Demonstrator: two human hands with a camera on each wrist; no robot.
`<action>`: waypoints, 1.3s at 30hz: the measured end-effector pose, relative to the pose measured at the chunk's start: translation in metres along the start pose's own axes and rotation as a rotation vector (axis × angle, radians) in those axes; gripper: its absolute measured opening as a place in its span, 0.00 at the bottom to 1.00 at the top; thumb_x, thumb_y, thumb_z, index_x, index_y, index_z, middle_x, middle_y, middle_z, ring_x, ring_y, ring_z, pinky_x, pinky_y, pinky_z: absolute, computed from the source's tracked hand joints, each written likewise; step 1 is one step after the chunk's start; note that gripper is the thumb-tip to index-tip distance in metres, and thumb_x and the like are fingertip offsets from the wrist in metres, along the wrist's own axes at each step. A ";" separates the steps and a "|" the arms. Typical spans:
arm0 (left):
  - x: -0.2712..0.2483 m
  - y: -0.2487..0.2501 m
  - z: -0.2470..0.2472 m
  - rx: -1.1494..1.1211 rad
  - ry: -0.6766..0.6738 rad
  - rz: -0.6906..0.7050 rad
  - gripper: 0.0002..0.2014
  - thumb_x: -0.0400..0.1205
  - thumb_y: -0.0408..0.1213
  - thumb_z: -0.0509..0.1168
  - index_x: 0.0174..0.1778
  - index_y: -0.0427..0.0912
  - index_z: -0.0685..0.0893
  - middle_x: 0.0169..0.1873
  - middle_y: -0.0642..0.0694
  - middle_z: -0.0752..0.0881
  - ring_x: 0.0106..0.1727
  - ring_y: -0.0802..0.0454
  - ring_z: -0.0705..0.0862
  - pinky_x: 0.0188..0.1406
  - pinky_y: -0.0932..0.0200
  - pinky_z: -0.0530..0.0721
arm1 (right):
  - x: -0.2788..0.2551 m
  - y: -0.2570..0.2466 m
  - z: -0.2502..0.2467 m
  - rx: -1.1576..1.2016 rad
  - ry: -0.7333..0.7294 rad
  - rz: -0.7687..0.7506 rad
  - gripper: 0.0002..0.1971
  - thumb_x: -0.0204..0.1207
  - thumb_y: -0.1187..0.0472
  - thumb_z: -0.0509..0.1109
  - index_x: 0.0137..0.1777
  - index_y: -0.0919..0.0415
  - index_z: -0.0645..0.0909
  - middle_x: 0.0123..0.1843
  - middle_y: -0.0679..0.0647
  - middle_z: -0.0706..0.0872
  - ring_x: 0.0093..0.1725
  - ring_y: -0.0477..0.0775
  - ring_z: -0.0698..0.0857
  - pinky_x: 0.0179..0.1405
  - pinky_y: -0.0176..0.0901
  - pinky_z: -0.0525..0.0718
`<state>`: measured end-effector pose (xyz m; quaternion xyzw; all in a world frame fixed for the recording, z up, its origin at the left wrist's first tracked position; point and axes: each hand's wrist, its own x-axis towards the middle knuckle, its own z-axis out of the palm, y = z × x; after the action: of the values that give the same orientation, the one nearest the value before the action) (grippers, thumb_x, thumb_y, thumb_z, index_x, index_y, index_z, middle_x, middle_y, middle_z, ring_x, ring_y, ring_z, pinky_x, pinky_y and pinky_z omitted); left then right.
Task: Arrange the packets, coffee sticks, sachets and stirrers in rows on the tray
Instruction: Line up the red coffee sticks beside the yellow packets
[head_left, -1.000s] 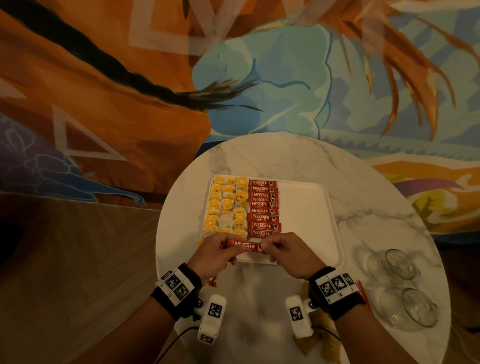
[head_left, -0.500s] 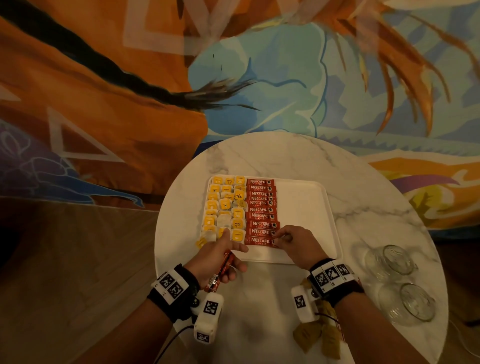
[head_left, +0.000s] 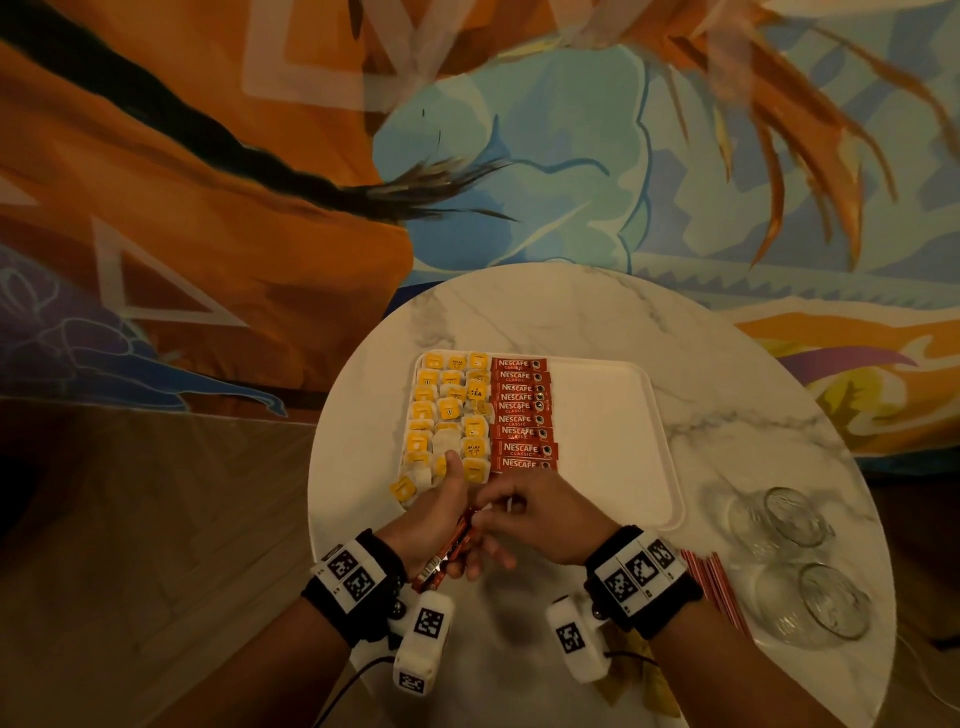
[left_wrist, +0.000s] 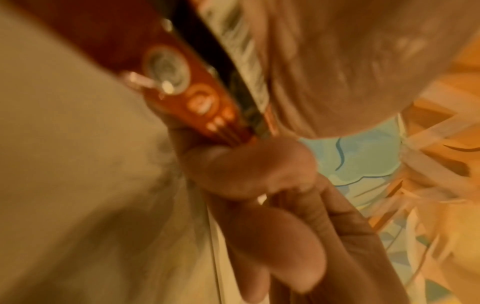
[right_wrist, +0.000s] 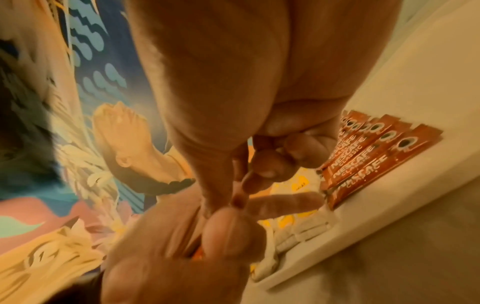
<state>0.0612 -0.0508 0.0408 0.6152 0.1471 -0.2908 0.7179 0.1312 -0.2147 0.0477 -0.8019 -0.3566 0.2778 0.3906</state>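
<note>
The head camera is looking steeply down from above at the tray (head_left: 613, 415). Both wrist cameras are sitting very close, facing along the fingers; all three are sharing the sticks (right_wrist: 369, 152) and tray edge.

Both forearms reach forward, wrists banded. The left hand (head_left: 441, 514) curls its fingers (left_wrist: 249, 170) around what it holds; the right hand (head_left: 545, 514) pinches at it, knuckles up.

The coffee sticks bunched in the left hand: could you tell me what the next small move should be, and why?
Probably the right hand draws one stick from the bunch of coffee sticks that the left hand grips and lays it at the near end of the red row on the tray; its fingertips already pinch the bunch's top.
</note>
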 end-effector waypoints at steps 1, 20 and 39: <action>0.001 0.000 0.001 0.017 0.008 0.009 0.49 0.78 0.74 0.30 0.59 0.40 0.84 0.43 0.26 0.91 0.23 0.45 0.83 0.19 0.63 0.73 | 0.001 -0.001 0.002 -0.010 -0.008 0.000 0.05 0.81 0.54 0.72 0.46 0.51 0.90 0.38 0.48 0.92 0.41 0.45 0.89 0.50 0.46 0.86; 0.007 -0.013 -0.023 -0.020 0.156 0.130 0.07 0.86 0.32 0.67 0.56 0.32 0.85 0.32 0.47 0.85 0.28 0.56 0.80 0.25 0.65 0.77 | -0.024 0.036 -0.025 0.426 0.361 0.180 0.08 0.81 0.70 0.71 0.54 0.59 0.89 0.40 0.54 0.92 0.37 0.52 0.87 0.35 0.39 0.84; 0.021 -0.020 -0.025 0.278 0.377 0.205 0.07 0.82 0.35 0.73 0.55 0.42 0.89 0.40 0.48 0.90 0.31 0.59 0.86 0.31 0.63 0.84 | -0.026 0.072 -0.023 0.114 0.332 0.446 0.03 0.77 0.60 0.75 0.49 0.52 0.87 0.38 0.53 0.93 0.41 0.51 0.91 0.46 0.48 0.91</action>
<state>0.0695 -0.0335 0.0077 0.7631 0.1739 -0.1141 0.6119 0.1581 -0.2768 0.0054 -0.8718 -0.0863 0.2412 0.4175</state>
